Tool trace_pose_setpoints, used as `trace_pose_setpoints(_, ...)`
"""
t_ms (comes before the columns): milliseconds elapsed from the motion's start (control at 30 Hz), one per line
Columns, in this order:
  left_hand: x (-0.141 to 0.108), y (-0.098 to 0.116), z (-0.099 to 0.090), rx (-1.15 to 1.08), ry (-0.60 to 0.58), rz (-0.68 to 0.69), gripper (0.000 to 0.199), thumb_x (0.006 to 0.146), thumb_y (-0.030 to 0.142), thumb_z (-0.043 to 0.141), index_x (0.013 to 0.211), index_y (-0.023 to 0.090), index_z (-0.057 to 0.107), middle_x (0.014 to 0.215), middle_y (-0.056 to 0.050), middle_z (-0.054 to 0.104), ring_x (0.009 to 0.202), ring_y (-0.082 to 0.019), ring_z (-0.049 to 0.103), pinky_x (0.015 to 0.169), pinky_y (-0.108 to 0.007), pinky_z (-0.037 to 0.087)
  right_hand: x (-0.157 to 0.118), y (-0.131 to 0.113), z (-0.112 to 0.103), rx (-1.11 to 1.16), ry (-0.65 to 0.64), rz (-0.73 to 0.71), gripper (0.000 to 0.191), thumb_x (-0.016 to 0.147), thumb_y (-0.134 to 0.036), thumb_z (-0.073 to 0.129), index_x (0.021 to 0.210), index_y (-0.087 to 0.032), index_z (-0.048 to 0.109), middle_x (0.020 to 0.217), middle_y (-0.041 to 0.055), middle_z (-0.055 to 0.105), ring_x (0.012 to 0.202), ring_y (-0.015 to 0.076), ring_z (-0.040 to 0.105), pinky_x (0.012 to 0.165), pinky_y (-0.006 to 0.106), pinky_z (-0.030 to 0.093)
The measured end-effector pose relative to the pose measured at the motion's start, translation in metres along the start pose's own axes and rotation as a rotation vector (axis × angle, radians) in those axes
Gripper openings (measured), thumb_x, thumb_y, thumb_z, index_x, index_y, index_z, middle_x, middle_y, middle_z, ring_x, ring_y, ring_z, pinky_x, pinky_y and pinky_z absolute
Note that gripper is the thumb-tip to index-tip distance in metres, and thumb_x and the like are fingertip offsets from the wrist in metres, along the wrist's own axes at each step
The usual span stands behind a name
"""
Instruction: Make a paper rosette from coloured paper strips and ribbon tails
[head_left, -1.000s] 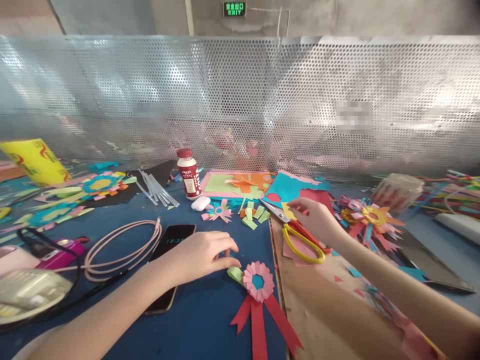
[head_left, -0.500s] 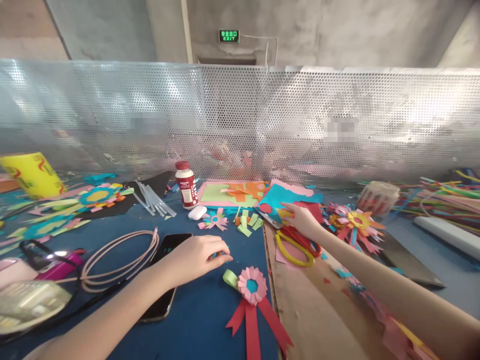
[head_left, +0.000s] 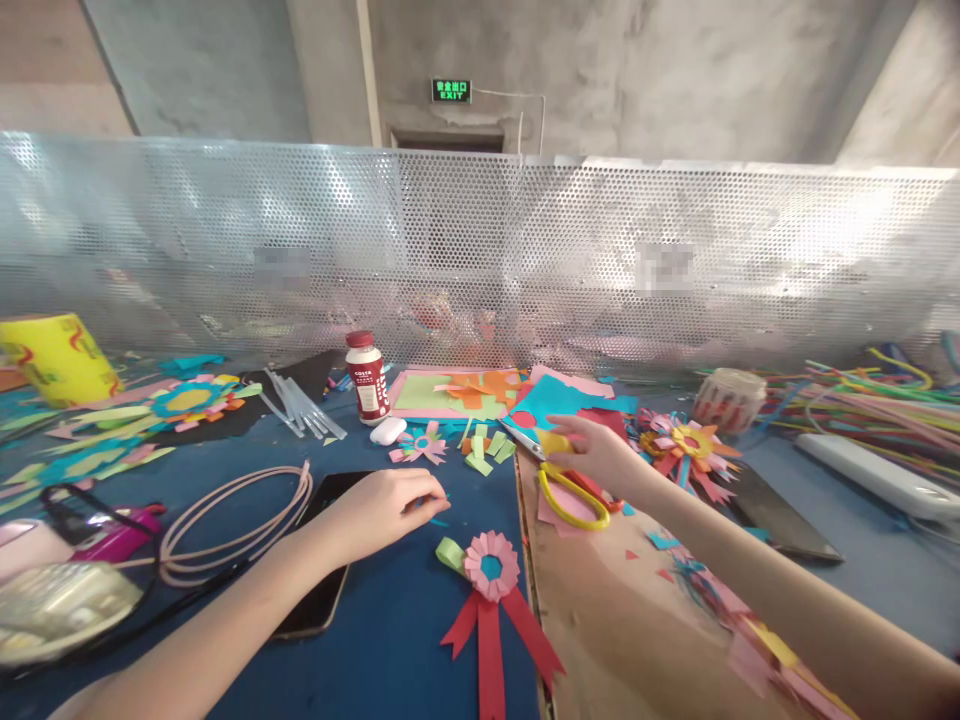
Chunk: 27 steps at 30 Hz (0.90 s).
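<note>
Can see nearest, at six o'clock on the blue tabletop (head_left: 405, 650), a round pink pleated-paper rosette (head_left: 491, 568) with a blue centre, forked red paper tails (head_left: 491, 650) below it and a pale-green paper loop (head_left: 451, 554) at its ten o'clock. Can place the rosette near the bare left hand (head_left: 394, 508), not touching, between four and five o'clock from its fingertips, and farther from the bare right hand (head_left: 596, 455), toward seven. Can make out left thumb and forefinger curled, narrowly apart; cannot tell of anything between. Beneath the left forearm, a black slab phone (head_left: 319, 600). At the rosette's one o'clock, steel scissors (head_left: 544, 475) with yellow and red handles, partly under the right hand; right fingertips at a yellow paper scrap (head_left: 553, 441), grip on it impossible to tell. Farther, at eleven o'clock, a red-capped white bottle (head_left: 367, 385).
</note>
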<state>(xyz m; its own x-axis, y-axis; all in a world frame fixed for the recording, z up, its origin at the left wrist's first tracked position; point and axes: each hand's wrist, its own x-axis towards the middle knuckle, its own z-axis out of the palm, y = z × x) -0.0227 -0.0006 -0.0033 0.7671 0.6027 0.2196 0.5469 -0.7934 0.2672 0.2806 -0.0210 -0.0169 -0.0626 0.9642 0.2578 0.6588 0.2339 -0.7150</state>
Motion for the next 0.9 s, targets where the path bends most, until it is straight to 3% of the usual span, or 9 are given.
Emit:
trace_pose_setpoints(133, 0.0, 0.001, 0.0, 0.006, -0.013, -0.002, 0.022, 0.09, 0.031, 0.044, 0.09, 0.021, 0.064, 0.088, 0.0, 0.067, 0.079, -0.015, 0.062, 0.072, -0.023, 0.043, -0.031, -0.027, 0.009, -0.07, -0.179, -0.06, 0.056, 0.071, -0.017, 0.064, 0.125, -0.024, 0.05, 0.106, 0.0068, 0.065, 0.069, 0.0153, 0.063, 0.061, 0.028, 0.053)
trace_pose_setpoints(233, 0.0, 0.001, 0.0, 0.002, -0.029, -0.001, 0.023, 0.09, 0.031, 0.044, 0.09, 0.021, 0.064, 0.089, 0.0, 0.067, 0.079, -0.015, 0.062, 0.072, -0.023, 0.043, -0.045, -0.038, 0.008, -0.232, -0.258, -0.226, 0.041, 0.076, -0.015, 0.059, 0.114, -0.03, 0.057, 0.117, 0.0018, 0.059, 0.097, 0.0161, 0.059, 0.083, 0.028, 0.046)
trace_pose_setpoints(333, 0.0, 0.0, 0.0, 0.001, -0.04, -0.006, 0.023, 0.09, 0.03, 0.043, 0.09, 0.021, 0.064, 0.09, 0.0, 0.067, 0.08, -0.015, 0.062, 0.072, -0.024, 0.043, -0.047, -0.032, 0.002, -0.421, -0.177, -0.26, 0.019, 0.086, -0.022, 0.049, 0.098, -0.023, 0.063, 0.106, 0.0063, 0.062, 0.1, 0.0186, 0.055, 0.086, 0.03, 0.043)
trace_pose_setpoints(467, -0.002, -0.001, -0.001, -0.002, -0.047, -0.004, 0.023, 0.09, 0.031, 0.043, 0.091, 0.022, 0.064, 0.091, 0.001, 0.067, 0.08, -0.015, 0.062, 0.072, -0.024, 0.043, -0.045, -0.014, 0.004, -0.51, -0.089, -0.14, 0.022, 0.086, -0.034, 0.047, 0.085, -0.017, 0.062, 0.09, 0.0105, 0.063, 0.088, 0.0238, 0.057, 0.073, 0.034, 0.044)
trace_pose_setpoints(567, -0.003, -0.002, -0.001, -0.004, -0.045, 0.007, 0.023, 0.09, 0.031, 0.042, 0.09, 0.023, 0.064, 0.092, 0.001, 0.067, 0.081, -0.015, 0.062, 0.073, -0.023, 0.043, -0.045, -0.009, 0.013, -0.553, -0.104, -0.129, 0.022, 0.087, -0.033, 0.046, 0.085, -0.018, 0.061, 0.081, 0.007, 0.063, 0.076, 0.0191, 0.058, 0.065, 0.029, 0.043)
trace_pose_setpoints(733, -0.002, -0.002, -0.002, 0.003, -0.035, 0.002, 0.024, 0.09, 0.03, 0.042, 0.091, 0.023, 0.064, 0.092, 0.0, 0.068, 0.081, -0.016, 0.062, 0.074, -0.023, 0.043, -0.039, -0.015, 0.02, -0.651, -0.139, -0.145, 0.023, 0.085, -0.023, 0.048, 0.065, -0.016, 0.058, 0.068, 0.0036, 0.059, 0.062, 0.0142, 0.053, 0.06, 0.026, 0.04)
trace_pose_setpoints(900, -0.001, 0.0, -0.002, 0.008, -0.037, 0.002, 0.025, 0.09, 0.03, 0.042, 0.09, 0.022, 0.065, 0.09, 0.0, 0.068, 0.08, -0.016, 0.063, 0.073, -0.024, 0.044, -0.024, -0.011, -0.001, -0.747, -0.177, -0.184, 0.015, 0.085, -0.024, 0.055, 0.076, -0.014, 0.059, 0.079, 0.0018, 0.061, 0.075, 0.0145, 0.057, 0.069, 0.03, 0.046)
